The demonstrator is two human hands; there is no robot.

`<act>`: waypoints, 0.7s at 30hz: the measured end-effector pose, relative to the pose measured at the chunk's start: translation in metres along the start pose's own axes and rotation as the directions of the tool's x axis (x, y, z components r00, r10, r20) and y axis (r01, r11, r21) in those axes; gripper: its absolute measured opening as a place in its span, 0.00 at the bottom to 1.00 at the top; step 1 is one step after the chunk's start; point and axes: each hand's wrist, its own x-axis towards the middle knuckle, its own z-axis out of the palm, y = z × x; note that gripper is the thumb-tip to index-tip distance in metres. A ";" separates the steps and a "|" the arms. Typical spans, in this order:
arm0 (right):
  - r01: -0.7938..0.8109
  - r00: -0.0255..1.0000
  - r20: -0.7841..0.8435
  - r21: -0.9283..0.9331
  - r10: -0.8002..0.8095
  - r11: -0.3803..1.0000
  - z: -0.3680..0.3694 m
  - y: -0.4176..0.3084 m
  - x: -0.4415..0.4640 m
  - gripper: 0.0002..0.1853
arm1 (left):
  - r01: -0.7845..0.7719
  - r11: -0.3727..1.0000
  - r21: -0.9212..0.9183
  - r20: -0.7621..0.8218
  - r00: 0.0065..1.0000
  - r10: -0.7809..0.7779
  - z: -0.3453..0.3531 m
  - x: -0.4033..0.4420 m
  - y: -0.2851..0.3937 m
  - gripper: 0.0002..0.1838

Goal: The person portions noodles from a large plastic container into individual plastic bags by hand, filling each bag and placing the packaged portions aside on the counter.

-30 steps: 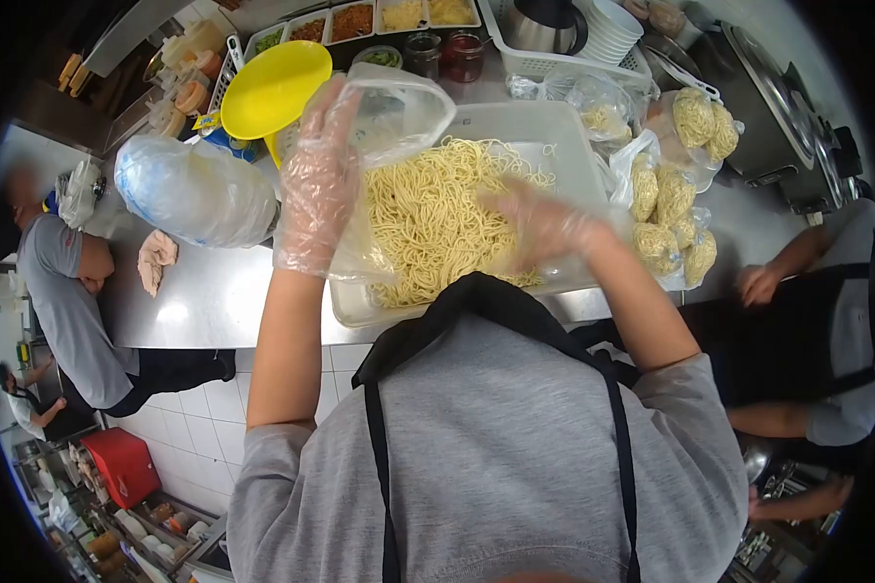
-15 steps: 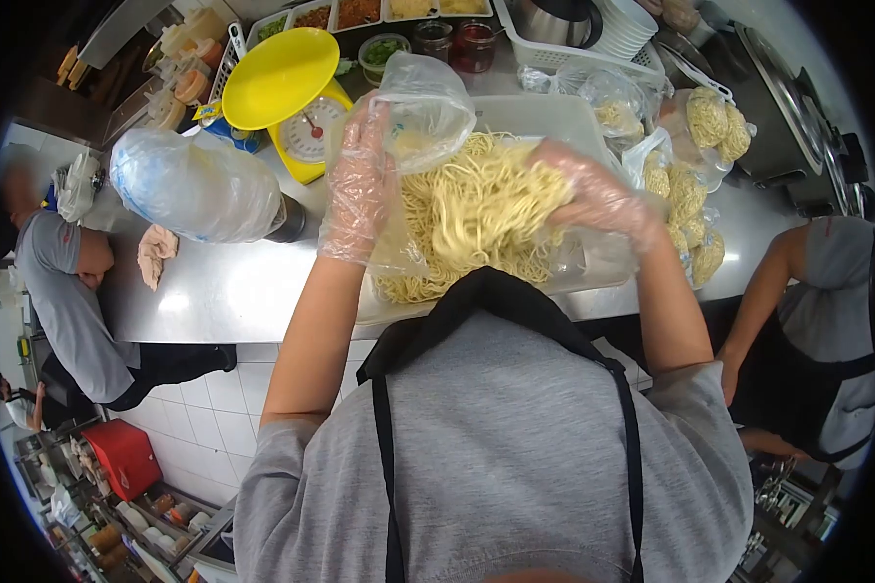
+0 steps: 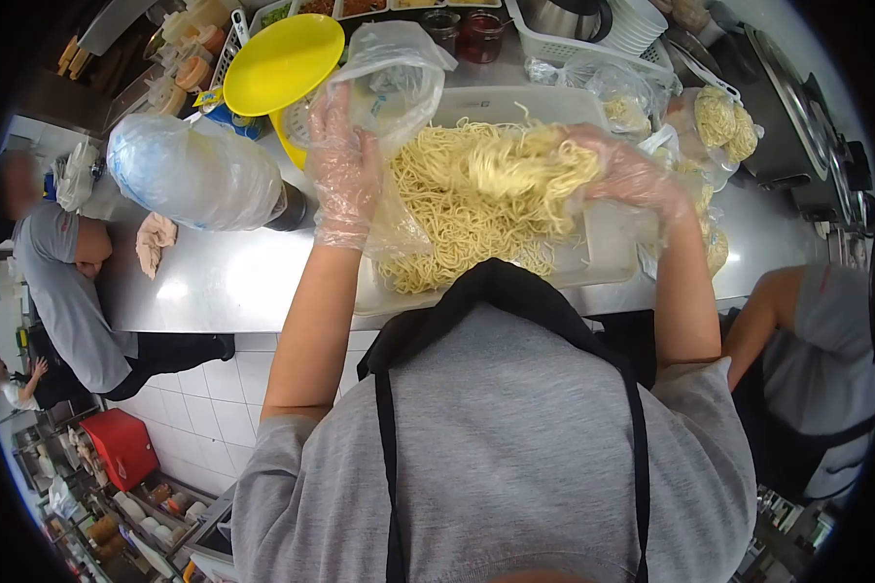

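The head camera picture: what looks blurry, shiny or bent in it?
In the head view, the bunch of noodles in the right hand is smeared, probably by motion; in the head view, bright glare sits on the steel worktop; also in the head view, black curved borders and the tilted-looking red box suggest wide-lens distortion.

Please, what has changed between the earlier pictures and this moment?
The right hand has risen from the noodle pile, now gripping a clump of noodles above the tray. The left hand still holds the plastic bag; the yellow scale and pink cloth stay on the table.
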 end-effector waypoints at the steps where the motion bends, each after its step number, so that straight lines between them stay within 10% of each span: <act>1: -0.030 0.999 -0.017 -0.195 0.028 0.980 0.008 0.022 0.004 0.38 | -0.021 1.000 0.005 -0.017 1.000 0.021 0.001 0.000 -0.004 0.31; 3: -0.064 0.998 -0.038 -0.381 0.053 0.922 0.013 0.027 0.005 0.38 | -0.042 0.999 0.009 -0.033 0.999 0.042 0.002 0.000 -0.005 0.32; 6: -0.234 0.969 -0.124 -0.189 0.213 0.954 0.037 -0.007 0.009 0.39 | -0.006 0.999 -0.043 -0.038 0.999 0.004 0.002 -0.001 -0.006 0.30; 8: -0.321 0.944 -0.126 -0.569 0.306 0.757 0.063 -0.009 0.011 0.35 | 0.011 0.999 -0.053 -0.028 1.000 -0.013 0.005 -0.001 -0.009 0.30; 12: -0.373 0.928 -0.231 -0.604 0.292 0.705 0.074 0.028 0.022 0.33 | 0.091 0.991 -0.100 0.000 0.996 -0.092 0.004 0.000 -0.007 0.30; 17: -0.098 0.930 -0.366 -0.147 0.038 0.984 0.014 0.018 0.003 0.28 | 0.061 0.995 -0.076 0.010 0.998 -0.060 0.003 0.000 -0.010 0.30; 21: -0.148 0.873 -0.448 0.136 0.194 0.980 -0.025 -0.047 -0.011 0.22 | -0.001 0.999 -0.036 -0.018 1.000 0.001 0.007 -0.001 -0.014 0.30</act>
